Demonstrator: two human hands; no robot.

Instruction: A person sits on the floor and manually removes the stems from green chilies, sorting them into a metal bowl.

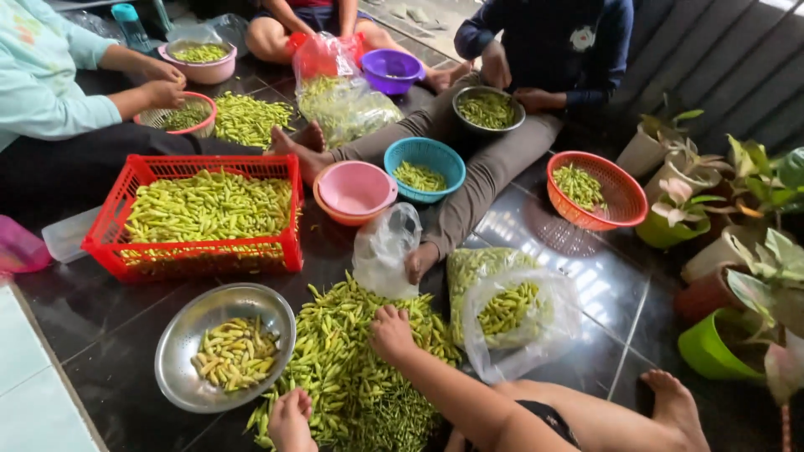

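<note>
A big heap of green chillies (352, 377) lies on the dark tiled floor in front of me. My right hand (392, 332) rests on top of the heap, its fingers curled down into the chillies. At the heap's near left edge my left hand (290, 421) has its fingers bent, and what is in them is hidden. A steel bowl (188, 331) just left of the heap holds several paler chillies (236, 353).
A red crate (117, 222) of chillies stands beyond the bowl. Clear bags of chillies (502, 314), pink (356, 191), teal (425, 156) and orange baskets (624, 197) surround the heap. Three other people sit opposite, sorting. Potted plants (737, 251) line the right. My bare foot (670, 402) is at lower right.
</note>
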